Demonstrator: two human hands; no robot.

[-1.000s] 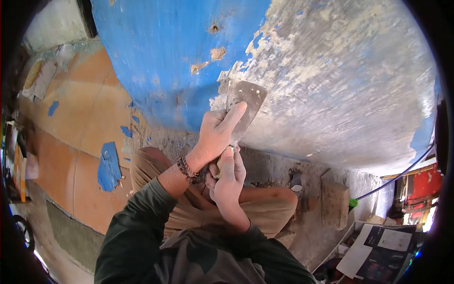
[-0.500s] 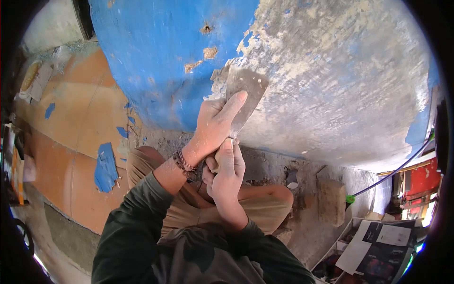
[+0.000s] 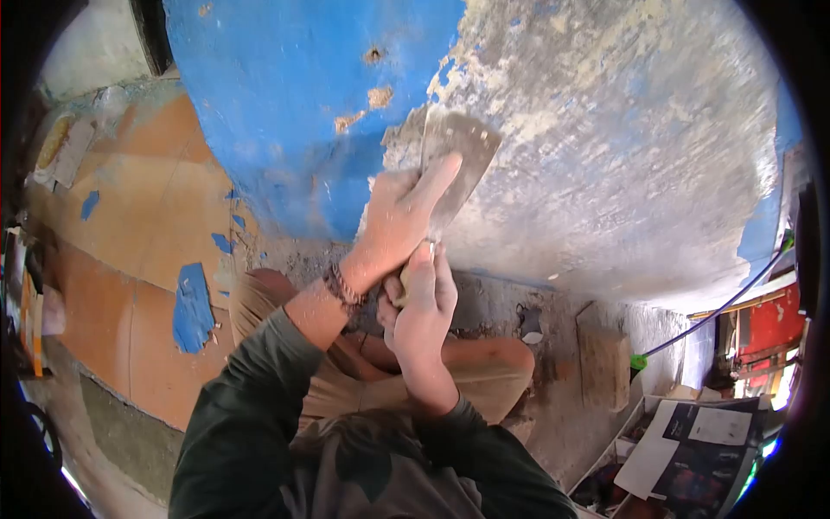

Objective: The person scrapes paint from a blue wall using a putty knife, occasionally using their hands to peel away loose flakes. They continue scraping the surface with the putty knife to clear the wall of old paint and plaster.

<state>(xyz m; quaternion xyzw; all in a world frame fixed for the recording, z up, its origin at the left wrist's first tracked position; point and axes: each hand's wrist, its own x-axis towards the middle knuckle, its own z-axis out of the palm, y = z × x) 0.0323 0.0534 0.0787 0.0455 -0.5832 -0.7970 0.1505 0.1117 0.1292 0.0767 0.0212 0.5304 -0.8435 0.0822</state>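
Observation:
A wide metal putty knife (image 3: 467, 151) has its blade against the wall, close to where blue paint (image 3: 285, 112) meets the bare, scraped plaster (image 3: 622, 156). My left hand (image 3: 398, 216), with a dark bracelet at its wrist, grips the lower part of the blade, its thumb lying along the metal. Below it, my right hand (image 3: 424, 303) is closed around the handle, of which only a small yellowish part shows between the fingers. Pale dust coats both hands.
Blue paint flakes, one large (image 3: 193, 307), lie on the orange floor tiles (image 3: 156, 346) at left. A brick-like block (image 3: 605, 368) stands by the wall's base at right. Nearby are a purple cord (image 3: 718, 318) and a box with printed papers (image 3: 692, 441).
Both hands and the putty knife have shifted a little up and to the right along the wall. The grip is the same.

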